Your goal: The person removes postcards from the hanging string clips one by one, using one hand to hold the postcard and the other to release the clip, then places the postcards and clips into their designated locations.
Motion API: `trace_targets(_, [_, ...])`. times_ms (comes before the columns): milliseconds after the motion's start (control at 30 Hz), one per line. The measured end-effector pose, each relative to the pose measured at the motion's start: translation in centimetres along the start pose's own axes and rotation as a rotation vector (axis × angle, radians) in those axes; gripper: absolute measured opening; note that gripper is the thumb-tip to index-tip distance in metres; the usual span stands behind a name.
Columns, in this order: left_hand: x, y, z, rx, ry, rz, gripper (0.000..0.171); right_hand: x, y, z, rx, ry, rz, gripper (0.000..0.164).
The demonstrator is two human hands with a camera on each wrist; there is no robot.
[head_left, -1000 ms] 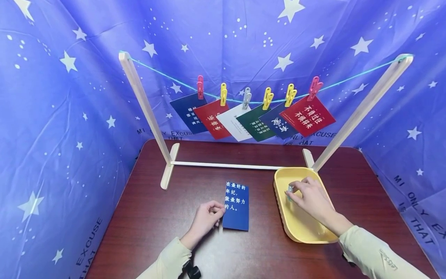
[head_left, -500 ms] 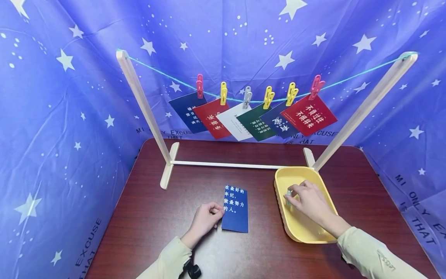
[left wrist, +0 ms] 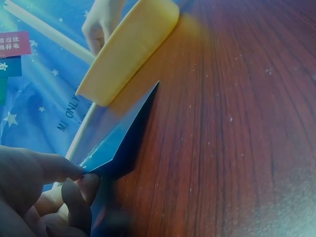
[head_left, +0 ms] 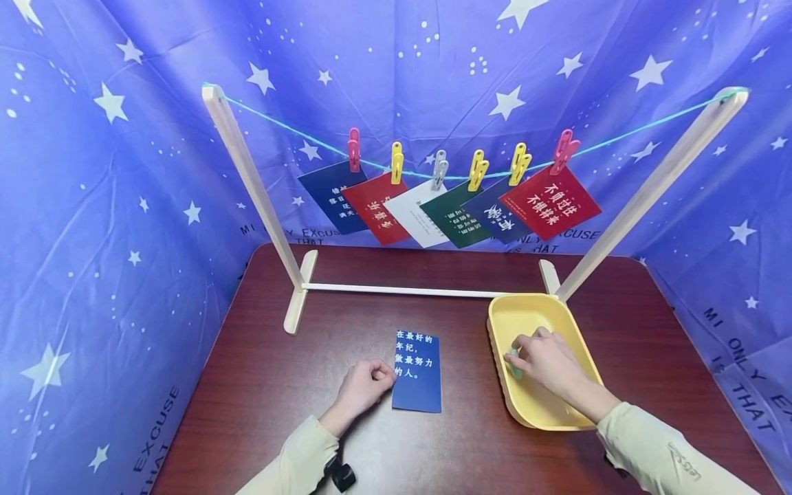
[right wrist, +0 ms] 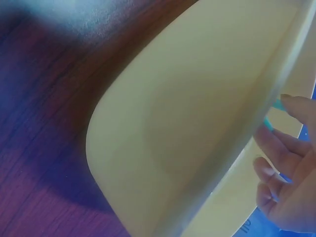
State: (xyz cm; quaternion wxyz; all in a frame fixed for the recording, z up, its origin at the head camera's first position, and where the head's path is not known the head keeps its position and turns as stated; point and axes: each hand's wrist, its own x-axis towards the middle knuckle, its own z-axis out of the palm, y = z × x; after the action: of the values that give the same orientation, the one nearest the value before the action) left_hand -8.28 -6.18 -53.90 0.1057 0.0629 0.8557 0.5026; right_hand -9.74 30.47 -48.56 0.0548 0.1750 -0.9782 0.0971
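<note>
Now our left fingers (head_left: 385, 375) pinch a blue card (head_left: 417, 385) over the tabletop (head_left: 247, 399), while our right fingers (head_left: 531, 344) pinch a green clip (head_left: 515, 372) inside the yellow tray (head_left: 541, 313); it leans more than a second ago, so we're probably adjusting grip.

Passable: tabletop (head_left: 467, 371) between blue card (head_left: 416, 397) and yellow tray (head_left: 537, 407) | obstacle behind: crossbar (head_left: 402, 291)
</note>
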Motion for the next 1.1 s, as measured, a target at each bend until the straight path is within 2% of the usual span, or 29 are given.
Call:
trace_targets(167, [0.17, -0.05, 0.0, 0.083, 0.016, 0.01, 0.004, -0.11, -0.16, -0.06, -0.001, -0.058, -0.002, 0.019])
trace_targets(367, [0.25, -0.14, 0.03, 0.093, 0.011, 0.002, 0.004, -0.15, -0.15, -0.08, 0.021, -0.154, 0.011, 0.018])
trace_targets(667, [0.56, -0.22, -0.25, 0.102, -0.024, -0.013, 0.007, -0.3, -0.17, 0.05, 0.066, -0.216, 0.043, 0.022])
trace_targets(867, [0.84, -0.18, -0.52, 0.043, -0.074, -0.038, 0.011, -0.2, -0.42, 0.27, 0.079, -0.243, 0.091, 0.023])
trace_targets(1100, [1.0, -0.5, -0.79, -0.003, -0.099, -0.022, 0.012, -0.43, -0.87, 0.38, 0.051, -0.258, 0.121, 0.023])
